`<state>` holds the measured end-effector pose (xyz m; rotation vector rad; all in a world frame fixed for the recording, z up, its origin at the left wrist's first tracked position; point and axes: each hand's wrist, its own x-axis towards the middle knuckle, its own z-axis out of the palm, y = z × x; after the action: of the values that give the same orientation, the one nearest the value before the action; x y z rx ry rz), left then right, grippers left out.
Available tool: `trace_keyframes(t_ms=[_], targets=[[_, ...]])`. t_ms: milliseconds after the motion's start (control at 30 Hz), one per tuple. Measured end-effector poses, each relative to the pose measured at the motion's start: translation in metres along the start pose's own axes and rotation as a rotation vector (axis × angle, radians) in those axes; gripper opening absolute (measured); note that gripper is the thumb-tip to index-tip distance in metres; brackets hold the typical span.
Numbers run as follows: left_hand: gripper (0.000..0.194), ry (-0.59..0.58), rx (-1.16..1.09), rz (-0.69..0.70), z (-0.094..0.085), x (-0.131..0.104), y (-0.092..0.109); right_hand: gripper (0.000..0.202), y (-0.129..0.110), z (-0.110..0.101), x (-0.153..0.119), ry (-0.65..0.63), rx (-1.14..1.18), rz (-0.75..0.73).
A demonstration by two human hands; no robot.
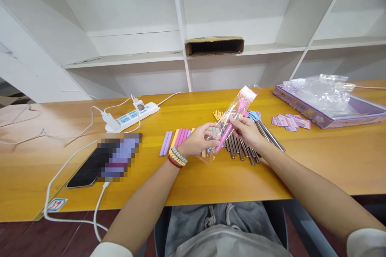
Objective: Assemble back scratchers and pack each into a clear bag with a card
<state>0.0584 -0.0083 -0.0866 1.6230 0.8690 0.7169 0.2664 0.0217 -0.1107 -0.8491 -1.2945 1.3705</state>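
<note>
A clear plastic bag with a printed header (247, 93) holds a pink stick (224, 137) with a pink hand-shaped top. My left hand (197, 141) pinches the bag's lower end, and my right hand (245, 130) grips it near the middle, so the bag slants up to the right. Under and beside my hands lie metal rods (269, 136) with orange, pink and blue hand-shaped tops. To the left, purple, orange and pink sticks (165, 143) lie side by side, partly hidden by my left hand.
Small printed cards (291, 121) lie to the right, before a purple box (304, 110) with clear bags (325, 92). A white power strip (132, 116), cables and a black phone (87, 168) are on the left. A cardboard box (214, 46) sits on the shelf.
</note>
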Motion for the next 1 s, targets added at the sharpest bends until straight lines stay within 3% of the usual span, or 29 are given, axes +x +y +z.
trace_keyframes(t_ms=[133, 200, 333, 500, 733, 1000], targets=[[0.054, 0.102, -0.031, -0.002, -0.001, 0.002, 0.003, 0.034, -0.003, -0.002, 0.002, 0.072, 0.008, -0.029], [0.047, 0.206, 0.012, 0.042, -0.003, 0.004, 0.001, 0.036, -0.004, -0.005, 0.004, 0.135, 0.014, -0.046], [0.025, 0.415, 0.196, 0.175, -0.006, 0.008, -0.005, 0.036, -0.005, -0.01, 0.007, 0.235, 0.077, -0.064], [0.012, 0.556, 0.47, 0.239, -0.007, 0.007, -0.006, 0.034, -0.008, -0.012, 0.007, 0.244, 0.128, -0.081], [0.008, 0.57, 0.602, 0.256, -0.007, 0.008, -0.006, 0.039, -0.011, -0.008, 0.004, 0.199, 0.218, -0.065], [0.016, 0.595, 0.616, 0.254, -0.007, 0.007, -0.007, 0.034, -0.008, -0.01, 0.005, 0.167, 0.285, -0.028]])
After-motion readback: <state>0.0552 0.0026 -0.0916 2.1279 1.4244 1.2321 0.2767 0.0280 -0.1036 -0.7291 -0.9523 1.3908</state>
